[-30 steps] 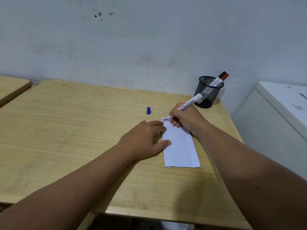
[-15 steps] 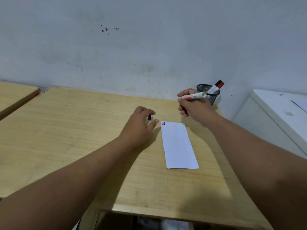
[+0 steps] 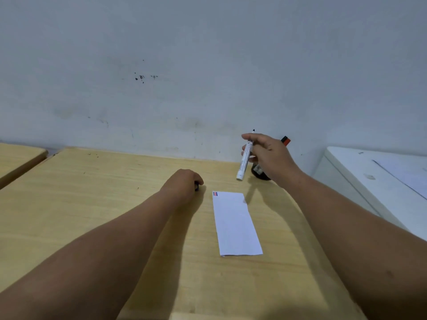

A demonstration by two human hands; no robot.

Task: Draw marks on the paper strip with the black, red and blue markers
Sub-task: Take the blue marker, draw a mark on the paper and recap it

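Note:
A white paper strip [image 3: 235, 224] lies on the wooden desk [image 3: 92, 204], with short black, red and blue marks [image 3: 215, 193] at its far left corner. My right hand [image 3: 270, 155] is raised above the desk beyond the strip and holds the uncapped white-barrelled marker [image 3: 245, 160] nearly upright, tip up. My left hand [image 3: 182, 184] rests on the desk left of the strip, fingers curled over the small marker cap [image 3: 196, 187], which is mostly hidden.
A black mesh pen holder [image 3: 260, 172] stands behind my right hand, mostly hidden, with a red-capped marker [image 3: 286, 141] poking out. A white cabinet [image 3: 374, 176] stands to the right of the desk. A second desk [image 3: 16, 158] sits at the far left.
My right hand lifted the marker off the paper and turned it tip up. My left hand left the strip and closed over the blue cap on the desk.

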